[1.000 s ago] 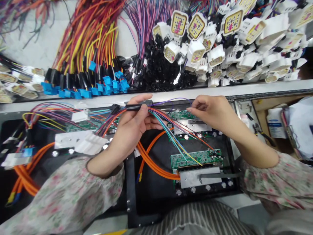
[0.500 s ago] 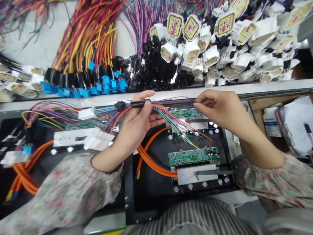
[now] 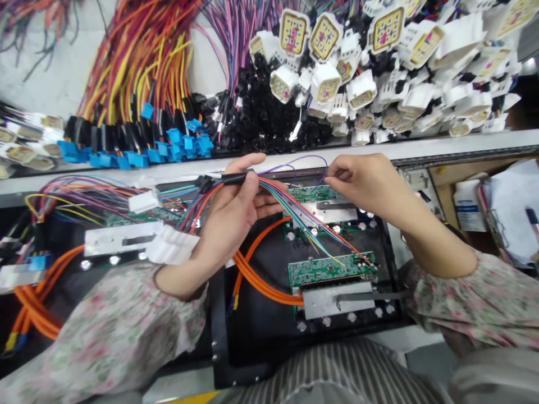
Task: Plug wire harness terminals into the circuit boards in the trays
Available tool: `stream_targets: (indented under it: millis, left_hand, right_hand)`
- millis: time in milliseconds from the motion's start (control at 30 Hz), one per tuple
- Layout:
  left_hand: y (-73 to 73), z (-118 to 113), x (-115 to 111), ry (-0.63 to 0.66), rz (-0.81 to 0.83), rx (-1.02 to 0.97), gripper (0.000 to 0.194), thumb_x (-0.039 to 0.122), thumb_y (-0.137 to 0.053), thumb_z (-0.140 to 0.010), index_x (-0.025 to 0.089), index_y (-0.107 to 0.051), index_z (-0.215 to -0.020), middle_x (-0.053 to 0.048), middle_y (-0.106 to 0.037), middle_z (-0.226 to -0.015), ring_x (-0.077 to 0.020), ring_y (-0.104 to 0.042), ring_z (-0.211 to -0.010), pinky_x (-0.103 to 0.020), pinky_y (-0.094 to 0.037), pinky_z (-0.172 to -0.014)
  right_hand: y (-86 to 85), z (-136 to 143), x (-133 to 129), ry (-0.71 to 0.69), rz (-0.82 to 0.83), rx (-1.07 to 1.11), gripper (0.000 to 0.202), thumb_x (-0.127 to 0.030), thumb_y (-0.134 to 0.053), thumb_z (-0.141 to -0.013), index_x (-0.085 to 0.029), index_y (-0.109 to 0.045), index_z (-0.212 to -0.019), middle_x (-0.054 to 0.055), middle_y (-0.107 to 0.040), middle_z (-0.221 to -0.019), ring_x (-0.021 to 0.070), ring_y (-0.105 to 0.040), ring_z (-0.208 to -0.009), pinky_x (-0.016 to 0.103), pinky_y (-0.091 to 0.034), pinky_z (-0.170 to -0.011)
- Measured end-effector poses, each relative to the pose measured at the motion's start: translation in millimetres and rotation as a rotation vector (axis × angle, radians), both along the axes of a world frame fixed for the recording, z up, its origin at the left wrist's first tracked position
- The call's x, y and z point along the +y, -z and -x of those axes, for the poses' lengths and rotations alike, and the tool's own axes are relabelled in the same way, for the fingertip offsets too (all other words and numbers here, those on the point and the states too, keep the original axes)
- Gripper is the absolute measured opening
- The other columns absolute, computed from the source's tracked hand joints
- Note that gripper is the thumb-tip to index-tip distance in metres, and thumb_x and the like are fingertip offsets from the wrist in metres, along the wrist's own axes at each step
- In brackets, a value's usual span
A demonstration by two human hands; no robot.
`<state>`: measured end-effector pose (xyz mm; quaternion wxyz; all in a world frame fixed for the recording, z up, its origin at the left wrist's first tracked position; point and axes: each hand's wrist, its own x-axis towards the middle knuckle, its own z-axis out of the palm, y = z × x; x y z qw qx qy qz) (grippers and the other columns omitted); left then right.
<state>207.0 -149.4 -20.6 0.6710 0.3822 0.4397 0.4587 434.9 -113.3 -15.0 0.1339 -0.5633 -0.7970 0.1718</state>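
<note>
My left hand (image 3: 236, 199) grips a wire harness by its black sleeve (image 3: 234, 178), thumb pressed on top. Loose coloured wires (image 3: 305, 210) fan out from the sleeve to the right, over two green circuit boards. A white connector (image 3: 172, 245) on the harness hangs by my left wrist. My right hand (image 3: 357, 177) is closed in a pinch at a thin purple wire (image 3: 309, 157) that loops out of the harness. The exact grip point is partly hidden by the fingertips. Below lie the upper circuit board (image 3: 307, 195) and the lower circuit board (image 3: 320, 272), each with a metal plate.
Both boards lie in a black tray (image 3: 256, 336) with thick orange cables (image 3: 269, 289). Another tray with a wired board (image 3: 122, 238) is at left. Behind a ledge (image 3: 357, 150) are piled harnesses with blue connectors (image 3: 135, 159) and white connectors (image 3: 326, 84). Papers (image 3: 516, 207) lie at right.
My right hand has moved slightly left, closer to my left hand, and the purple wire bows into a higher loop. The left hand keeps its hold on the harness.
</note>
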Motion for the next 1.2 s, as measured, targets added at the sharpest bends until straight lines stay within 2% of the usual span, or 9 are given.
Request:
stream_targets:
  millis: [367,500,600,667,733,833,900,967,1200]
  left_hand:
    - [-0.6,-2,0,-0.032,0.028,0.012,0.028,0.040,-0.057,-0.091,0.025,-0.048,-0.113,0.000,-0.073,-0.085,-0.0172,-0.074,-0.080,-0.031,-0.062,-0.071]
    - [-2.3,-3,-1,-0.041,0.054,-0.044,0.018,0.032,-0.053,-0.095,0.026,-0.049,-0.111,0.001,-0.075,-0.084,-0.0141,-0.073,-0.074,-0.027,-0.062,-0.069]
    - [-5.5,-3,-1,-0.030,0.082,-0.090,0.012,0.024,-0.041,-0.100,0.026,-0.048,-0.110,0.001,-0.077,-0.082,-0.0112,-0.073,-0.071,-0.023,-0.061,-0.068]
    - [-6.5,-3,-1,-0.029,0.092,-0.106,0.014,0.023,-0.037,-0.101,0.026,-0.048,-0.110,0.001,-0.077,-0.080,-0.0107,-0.072,-0.070,-0.021,-0.061,-0.067]
    - [-6.2,-3,-1,-0.042,0.097,-0.116,0.014,0.023,-0.039,-0.101,0.026,-0.049,-0.109,0.002,-0.076,-0.081,-0.0108,-0.073,-0.072,-0.022,-0.061,-0.068]
    - [-4.5,-4,-2,-0.046,0.093,-0.117,0.012,0.026,-0.048,-0.097,0.028,-0.053,-0.108,0.003,-0.076,-0.083,-0.0112,-0.072,-0.073,-0.023,-0.062,-0.070]
    - [-3.4,-5,-3,-0.043,0.080,-0.117,0.013,0.028,-0.054,-0.095,0.029,-0.055,-0.107,0.005,-0.075,-0.082,-0.0109,-0.072,-0.072,-0.022,-0.062,-0.069]
    - [-2.6,-6,-4,-0.048,0.061,-0.114,0.013,0.028,-0.056,-0.094,0.030,-0.058,-0.106,0.005,-0.074,-0.082,-0.0104,-0.071,-0.072,-0.021,-0.062,-0.068]
    - [-0.2,-4,-3,-0.059,0.037,-0.088,0.015,0.030,-0.059,-0.092,0.029,-0.063,-0.107,0.004,-0.076,-0.086,-0.0108,-0.072,-0.076,-0.022,-0.063,-0.070]
  right_hand:
    - [1.1,0,3,-0.035,0.014,-0.011,0.010,-0.015,-0.057,-0.078,-0.020,-0.065,-0.072,0.001,-0.065,-0.066,0.0156,-0.061,-0.064,0.028,-0.038,-0.061]
    - [-16.8,-5,-3,-0.021,0.069,-0.048,0.018,-0.027,-0.062,-0.081,-0.020,-0.063,-0.065,0.002,-0.064,-0.061,0.0158,-0.058,-0.059,0.030,-0.037,-0.058]
    - [-34.6,-14,-24,-0.133,0.231,0.058,0.016,-0.037,-0.066,-0.079,-0.021,-0.067,-0.078,0.000,-0.065,-0.062,0.0142,-0.058,-0.054,0.028,-0.038,-0.054]
    - [-41.6,-24,-40,-0.255,0.338,0.013,0.020,-0.030,-0.066,-0.077,-0.022,-0.067,-0.095,-0.003,-0.062,-0.056,0.0127,-0.054,-0.047,0.026,-0.035,-0.049]
    - [-43.6,-36,-52,-0.295,0.356,-0.071,0.018,-0.022,-0.060,-0.077,-0.023,-0.067,-0.093,-0.005,-0.057,-0.051,0.0111,-0.047,-0.041,0.027,-0.031,-0.045]
    - [-40.2,-54,-54,-0.088,0.181,-0.069,0.013,-0.028,-0.055,-0.081,-0.023,-0.063,-0.072,-0.001,-0.060,-0.056,0.0124,-0.050,-0.045,0.028,-0.034,-0.048]
    - [-35.0,-60,-49,0.115,0.041,-0.017,0.017,-0.034,-0.057,-0.082,-0.023,-0.062,-0.070,0.001,-0.064,-0.062,0.0150,-0.056,-0.053,0.029,-0.038,-0.052]
    - [-27.4,-61,-43,0.228,-0.008,0.063,0.015,-0.033,-0.059,-0.082,-0.022,-0.062,-0.073,0.002,-0.066,-0.065,0.0156,-0.058,-0.057,0.029,-0.041,-0.054]
    - [-1.3,-56,-31,0.232,0.135,0.170,0.014,-0.031,-0.062,-0.079,-0.019,-0.065,-0.073,0.001,-0.068,-0.063,0.0144,-0.060,-0.057,0.026,-0.042,-0.052]
